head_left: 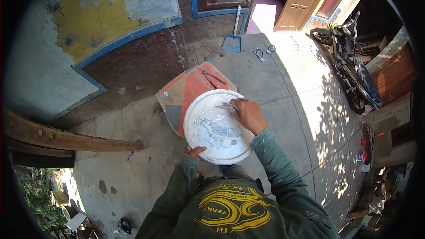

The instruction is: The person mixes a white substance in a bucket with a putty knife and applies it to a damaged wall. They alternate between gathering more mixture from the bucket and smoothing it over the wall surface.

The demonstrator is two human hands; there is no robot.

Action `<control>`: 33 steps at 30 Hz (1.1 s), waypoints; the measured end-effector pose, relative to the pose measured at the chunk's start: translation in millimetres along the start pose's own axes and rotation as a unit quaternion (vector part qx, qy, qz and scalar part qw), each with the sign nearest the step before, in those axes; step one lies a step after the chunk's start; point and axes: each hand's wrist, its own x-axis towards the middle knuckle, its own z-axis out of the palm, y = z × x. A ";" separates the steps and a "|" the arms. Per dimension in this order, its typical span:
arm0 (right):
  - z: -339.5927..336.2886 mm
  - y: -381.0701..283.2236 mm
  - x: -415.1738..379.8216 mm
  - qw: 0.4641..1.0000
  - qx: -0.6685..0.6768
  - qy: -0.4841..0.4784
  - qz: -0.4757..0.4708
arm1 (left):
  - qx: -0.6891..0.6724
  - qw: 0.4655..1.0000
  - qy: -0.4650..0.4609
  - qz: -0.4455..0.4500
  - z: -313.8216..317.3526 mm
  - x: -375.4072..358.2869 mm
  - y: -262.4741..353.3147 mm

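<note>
My left hand (pixel 194 152) grips the near left rim of a round white basin (pixel 189 114), its thumb over the edge and its other fingers hidden below. White paste (pixel 217 128) and greyish watery smears cover the inside of the basin. My right hand (pixel 246 113) is closed at the basin's far right side. From its fingers a small greyish, paste-smeared piece (pixel 229 106) sticks out over the inner wall; I cannot tell what it is. Beyond the basin, pincers (pixel 211 79) with dark handles lie on a flattened red and brown cardboard sheet (pixel 171 92).
A blue dustpan (pixel 232 43) leans by the wall, near a pair of flip-flops (pixel 259 54). At right stands a parked motorcycle (pixel 349 62) on the concrete floor (pixel 274 84). A wooden beam (pixel 88 140) juts in from the left. Beyond is an opened brown door (pixel 301 0).
</note>
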 end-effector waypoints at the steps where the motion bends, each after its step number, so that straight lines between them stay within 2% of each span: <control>1: -3.1 14.3 2.3 1.000 -0.002 -0.002 -0.003 | -0.021 1.000 -0.008 0.019 13.3 4.7 1.1; 4: -16.2 44.6 15.7 0.998 0.018 0.032 -0.056 | -0.060 0.997 0.004 0.041 52.6 20.7 -0.2; 7: -20.4 65.7 21.1 0.998 0.015 0.036 -0.042 | -0.063 0.997 0.048 0.021 69.5 23.3 -14.2; 9: -17.6 84.7 29.5 0.998 -0.011 -0.030 -0.059 | -0.059 0.996 0.063 0.023 79.3 44.8 -13.1; 10: -19.6 89.1 31.7 0.997 -0.015 -0.029 -0.065 | -0.046 0.997 0.055 0.020 79.4 52.9 -17.1; 12: -17.6 93.9 32.3 0.997 0.002 0.059 -0.057 | -0.041 0.997 0.054 0.020 81.9 63.2 -27.8; 13: -10.1 97.7 34.7 0.996 0.003 0.056 -0.062 | -0.026 0.996 0.080 0.010 82.4 66.8 -31.7; 15: 15.3 107.5 39.5 0.997 -0.044 -0.020 -0.058 | -0.011 0.994 0.106 -0.004 78.5 75.4 -40.7; 18: 50.4 118.4 47.7 0.993 -0.059 -0.046 -0.086 | -0.089 0.989 0.121 0.009 70.6 98.0 -65.0; 20: 74.1 122.3 58.5 0.995 -0.031 -0.062 -0.073 | -0.131 0.982 0.115 0.070 58.1 120.8 -85.3; 22: 105.1 123.9 56.7 0.997 -0.003 -0.027 -0.067 | -0.158 0.977 0.144 0.011 46.0 137.3 -98.6; 24: 136.3 128.1 59.9 0.996 0.012 -0.062 -0.055 | -0.078 0.969 0.214 -0.100 31.8 160.4 -97.3; 25: 154.9 130.5 59.9 0.996 0.020 -0.064 -0.059 | -0.036 0.971 0.233 -0.039 20.0 175.3 -118.8; 28: 208.9 146.9 83.5 0.993 0.032 -0.083 -0.073 | -0.100 0.967 0.225 -0.066 -1.3 223.8 -142.4; 29: 227.6 152.3 87.4 0.993 0.038 -0.082 -0.077 | -0.167 0.957 0.233 -0.054 -6.5 241.2 -155.2; 33: 288.9 174.9 121.8 0.993 0.047 -0.087 -0.063 | -0.262 0.920 0.261 -0.128 -46.8 307.0 -191.9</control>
